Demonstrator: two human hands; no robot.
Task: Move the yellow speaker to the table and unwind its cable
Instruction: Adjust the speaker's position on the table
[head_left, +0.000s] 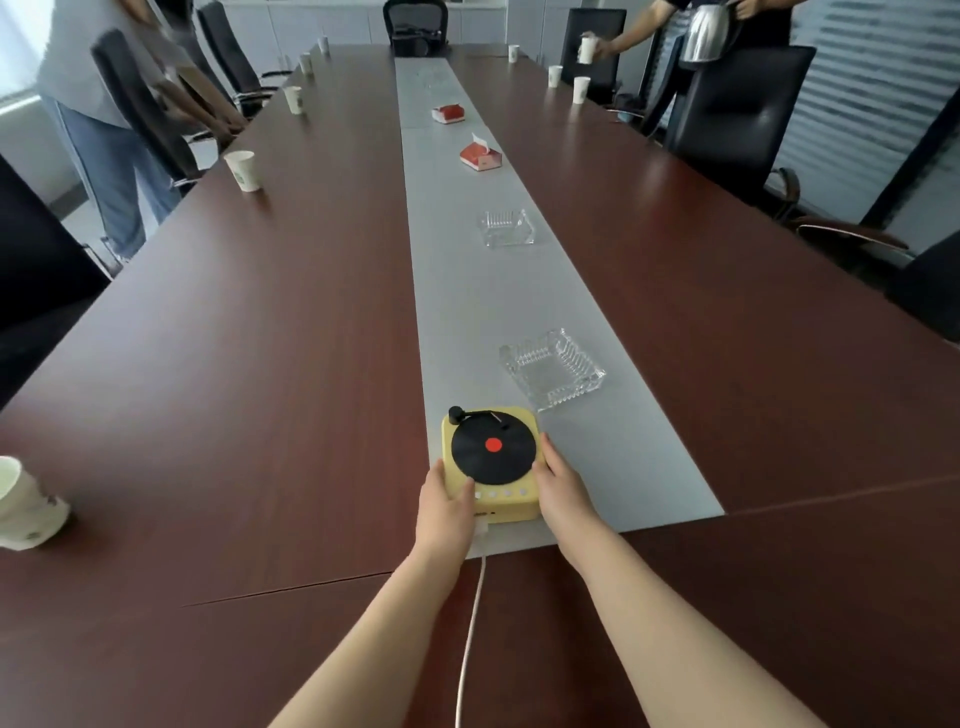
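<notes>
The yellow speaker (506, 499), shaped like a small turntable with a black disc and red centre, sits on the grey strip of the long table (260, 415). My left hand (447, 506) grips its near left corner. On its right side rests my right hand (561, 491), fingers along the edge. A white cable (470, 639) is plugged into the speaker's near face and runs straight toward me over the table, passing out of view at the bottom.
A glass ashtray (553, 369) stands just beyond the speaker, another glass ashtray (506, 227) farther off. Red tissue packs (480, 156) lie on the strip. Paper cups (244, 170) line both edges; one paper cup (23, 504) is near left. Chairs and people stand around the table.
</notes>
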